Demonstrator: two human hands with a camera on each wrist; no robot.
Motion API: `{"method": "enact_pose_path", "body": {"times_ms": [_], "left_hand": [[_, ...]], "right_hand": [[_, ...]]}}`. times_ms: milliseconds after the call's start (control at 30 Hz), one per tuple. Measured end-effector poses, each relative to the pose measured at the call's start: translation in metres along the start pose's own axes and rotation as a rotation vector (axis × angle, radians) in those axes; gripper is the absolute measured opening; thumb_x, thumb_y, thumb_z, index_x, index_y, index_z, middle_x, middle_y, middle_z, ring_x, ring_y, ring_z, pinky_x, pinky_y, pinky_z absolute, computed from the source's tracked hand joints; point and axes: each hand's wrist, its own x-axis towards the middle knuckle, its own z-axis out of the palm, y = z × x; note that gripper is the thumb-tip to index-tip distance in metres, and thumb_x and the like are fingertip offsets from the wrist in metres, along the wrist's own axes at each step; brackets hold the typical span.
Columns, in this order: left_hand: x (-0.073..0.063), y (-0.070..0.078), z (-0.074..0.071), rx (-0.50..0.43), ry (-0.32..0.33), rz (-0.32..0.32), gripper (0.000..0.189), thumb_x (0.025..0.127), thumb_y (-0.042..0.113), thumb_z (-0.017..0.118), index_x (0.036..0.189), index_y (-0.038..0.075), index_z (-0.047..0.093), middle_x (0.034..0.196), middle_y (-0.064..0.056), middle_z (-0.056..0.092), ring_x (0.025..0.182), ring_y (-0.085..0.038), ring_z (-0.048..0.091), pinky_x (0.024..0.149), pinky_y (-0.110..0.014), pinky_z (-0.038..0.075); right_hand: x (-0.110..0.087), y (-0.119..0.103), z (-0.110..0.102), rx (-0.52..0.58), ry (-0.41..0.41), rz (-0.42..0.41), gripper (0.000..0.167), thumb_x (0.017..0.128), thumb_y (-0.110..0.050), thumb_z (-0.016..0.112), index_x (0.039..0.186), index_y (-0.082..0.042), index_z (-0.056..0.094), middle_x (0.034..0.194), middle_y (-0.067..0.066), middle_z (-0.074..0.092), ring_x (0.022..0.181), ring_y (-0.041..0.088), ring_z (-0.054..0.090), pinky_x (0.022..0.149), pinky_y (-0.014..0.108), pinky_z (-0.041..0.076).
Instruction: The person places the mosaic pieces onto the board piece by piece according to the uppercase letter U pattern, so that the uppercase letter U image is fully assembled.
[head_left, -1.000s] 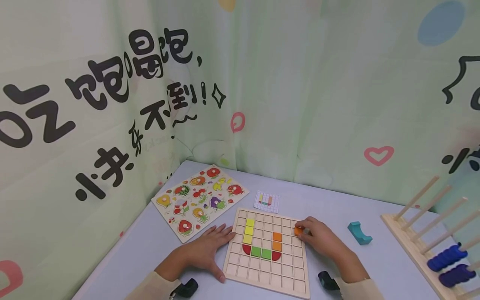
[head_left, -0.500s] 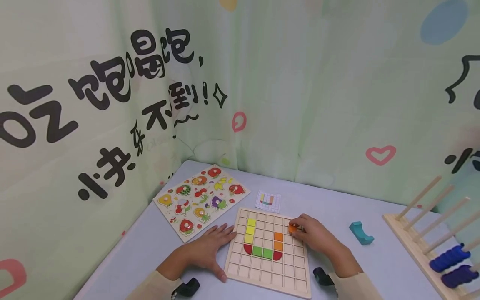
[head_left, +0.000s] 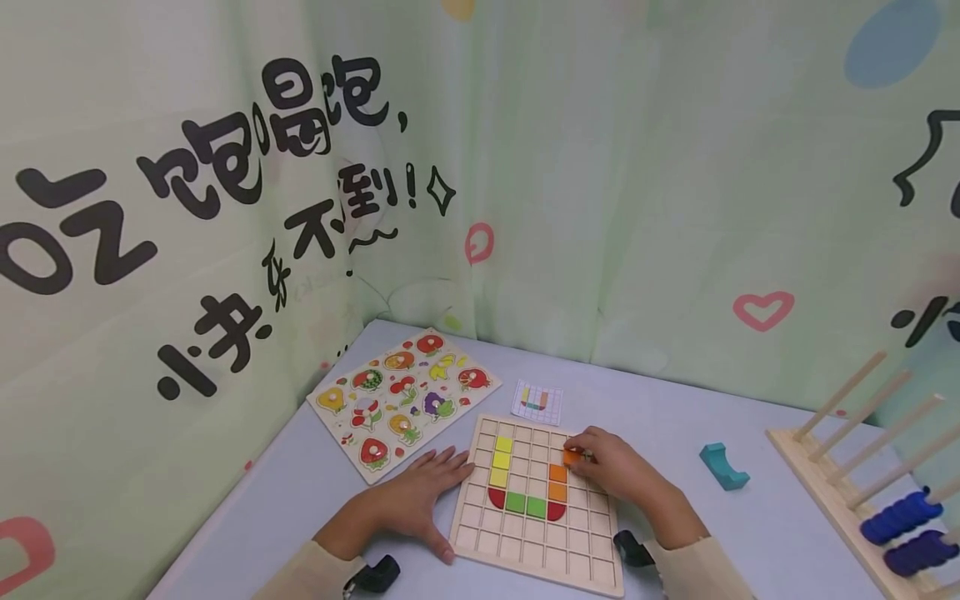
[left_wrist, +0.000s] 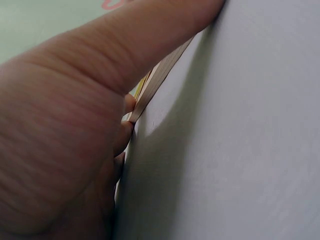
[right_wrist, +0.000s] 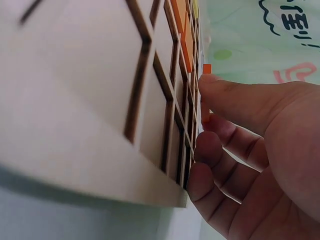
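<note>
A wooden grid board (head_left: pixel 517 542) lies on the table, holding a U-shape of yellow tiles (head_left: pixel 500 460), dark red rounded corner tiles (head_left: pixel 497 497), green tiles (head_left: pixel 526 504) and two orange tiles (head_left: pixel 557 482). My right hand (head_left: pixel 617 467) pinches another orange tile (head_left: pixel 572 457) between thumb and fingers, just above the top orange one on the board. In the right wrist view this tile (right_wrist: pixel 207 69) stands edge-on close over the grid. My left hand (head_left: pixel 420 500) rests spread at the board's left edge, thumb at the lower corner; the left wrist view shows its thumb (left_wrist: pixel 125 45) large.
A fruit puzzle board (head_left: pixel 401 400) lies at the back left. Behind the grid board is a small pattern card (head_left: pixel 537 402) with a coloured U. To the right sit a teal arch block (head_left: pixel 723 467) and a wooden peg stand (head_left: pixel 832 500) with blue beads.
My right hand has moved left over the board with the orange tile, from the right edge to the column of orange tiles. The left hand has stayed in place.
</note>
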Motion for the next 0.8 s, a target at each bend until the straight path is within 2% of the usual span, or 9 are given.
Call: {"method": "enact_pose_path", "body": {"times_ms": [800], "left_hand": [[0.000, -0.002, 0.002, 0.000, 0.003, 0.003, 0.124, 0.055, 0.083, 0.070, 0.156, 0.028, 0.022, 0.162, 0.009, 0.012, 0.148, -0.018, 0.004, 0.118, -0.048, 0.004]], "right_hand": [[0.010, -0.013, 0.008, 0.025, -0.027, -0.018, 0.022, 0.092, -0.013, 0.068, 0.113, -0.011, 0.070, 0.101, -0.007, 0.057, 0.086, 0.013, 0.051, 0.082, 0.036, 0.048]]}}
